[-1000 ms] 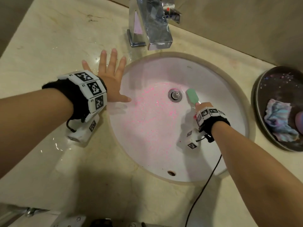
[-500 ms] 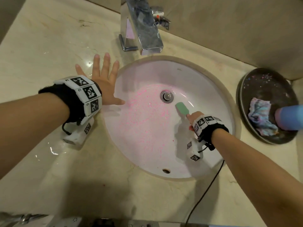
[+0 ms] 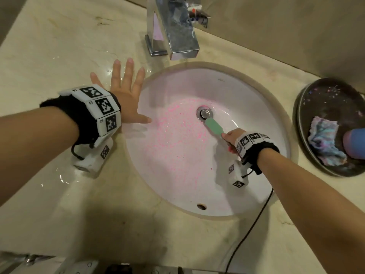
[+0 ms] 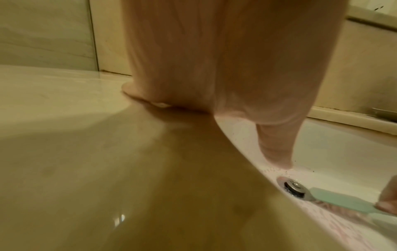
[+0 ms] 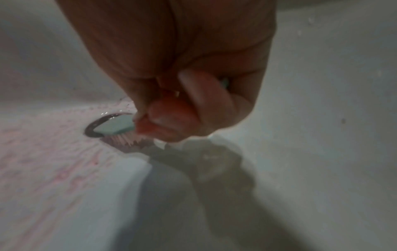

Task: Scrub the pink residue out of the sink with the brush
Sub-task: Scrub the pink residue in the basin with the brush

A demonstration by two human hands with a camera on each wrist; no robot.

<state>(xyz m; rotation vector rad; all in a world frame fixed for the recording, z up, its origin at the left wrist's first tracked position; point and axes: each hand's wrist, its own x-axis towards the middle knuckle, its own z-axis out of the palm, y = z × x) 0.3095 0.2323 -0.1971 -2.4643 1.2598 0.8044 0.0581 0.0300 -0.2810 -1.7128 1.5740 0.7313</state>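
Observation:
A white oval sink is set into a beige counter. Pink residue speckles its left and middle floor. My right hand grips a mint-green brush inside the bowl. The brush head lies bristles down just right of the metal drain. In the right wrist view my fingers curl round the brush, whose pale bristles touch the basin beside the drain ring. My left hand lies flat, fingers spread, on the wet counter at the sink's left rim, thumb reaching over the edge.
A chrome faucet stands behind the sink. On the counter to the right, a dark round tray holds a crumpled multicoloured cloth and a blue object. A black cable trails from my right wrist over the front counter.
My right hand has swept the brush from right of the drain down toward me, then back up-left against the drain. My left hand stays flat on the counter.

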